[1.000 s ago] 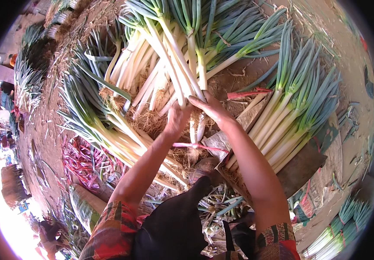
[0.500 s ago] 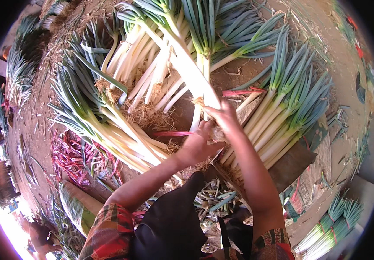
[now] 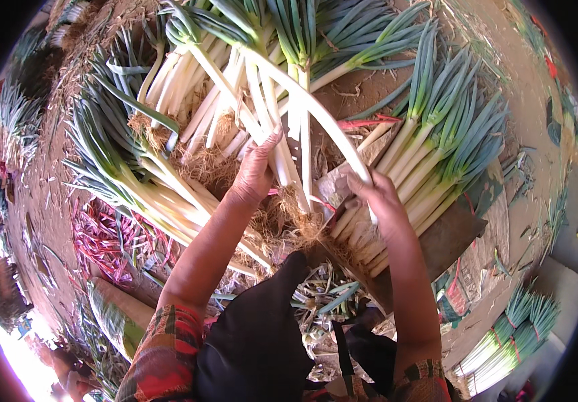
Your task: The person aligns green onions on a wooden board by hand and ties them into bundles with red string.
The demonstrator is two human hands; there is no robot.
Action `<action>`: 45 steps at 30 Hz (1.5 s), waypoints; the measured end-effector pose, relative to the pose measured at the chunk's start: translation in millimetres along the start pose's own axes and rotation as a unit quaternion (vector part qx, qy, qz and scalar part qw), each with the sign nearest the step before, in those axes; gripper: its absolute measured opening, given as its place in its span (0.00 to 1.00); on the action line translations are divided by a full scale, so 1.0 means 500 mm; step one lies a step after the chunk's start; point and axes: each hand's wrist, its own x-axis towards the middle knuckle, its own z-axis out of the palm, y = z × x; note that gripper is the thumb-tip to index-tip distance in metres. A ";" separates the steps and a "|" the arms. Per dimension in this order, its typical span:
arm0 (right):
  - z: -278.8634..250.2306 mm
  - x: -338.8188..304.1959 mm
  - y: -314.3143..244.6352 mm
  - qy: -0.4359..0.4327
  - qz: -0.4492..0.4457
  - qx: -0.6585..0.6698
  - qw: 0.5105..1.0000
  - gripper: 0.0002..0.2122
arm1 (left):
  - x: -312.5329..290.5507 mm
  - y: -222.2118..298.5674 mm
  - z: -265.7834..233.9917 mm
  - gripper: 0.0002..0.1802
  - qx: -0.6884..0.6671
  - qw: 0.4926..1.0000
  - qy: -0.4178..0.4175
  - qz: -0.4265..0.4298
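My left hand (image 3: 257, 167) is closed round white stalks of long green onions (image 3: 290, 171), whose brown roots hang below it. To the right, my right hand (image 3: 377, 197) grips the lower white end of one green onion (image 3: 326, 117), which bows in an arc from its green top at the upper middle. Just beyond my right hand lies a row of green onions (image 3: 419, 174), roots toward me and leaves fanned away. Another heap of green onions (image 3: 192, 87) with shaggy roots lies behind my left hand. My fingertips are partly hidden by the stalks and by my hands.
More green onions (image 3: 128, 177) lie at left, beside a tangle of pinkish-red strips (image 3: 105, 244). A brown board (image 3: 453, 234) sits under the right-hand row. Tied bundles (image 3: 513, 338) lie at lower right. Leaf scraps (image 3: 326, 295) litter the ground near me.
My left hand has moved up and left, from the root ends onto the stalks. My right hand has shifted right and down, and the green onion in it now bends outward.
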 end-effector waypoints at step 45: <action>-0.013 -0.074 0.055 -0.132 0.065 0.134 0.980 0.18 | -0.329 0.093 -0.152 0.30 0.810 0.481 -0.251 -0.221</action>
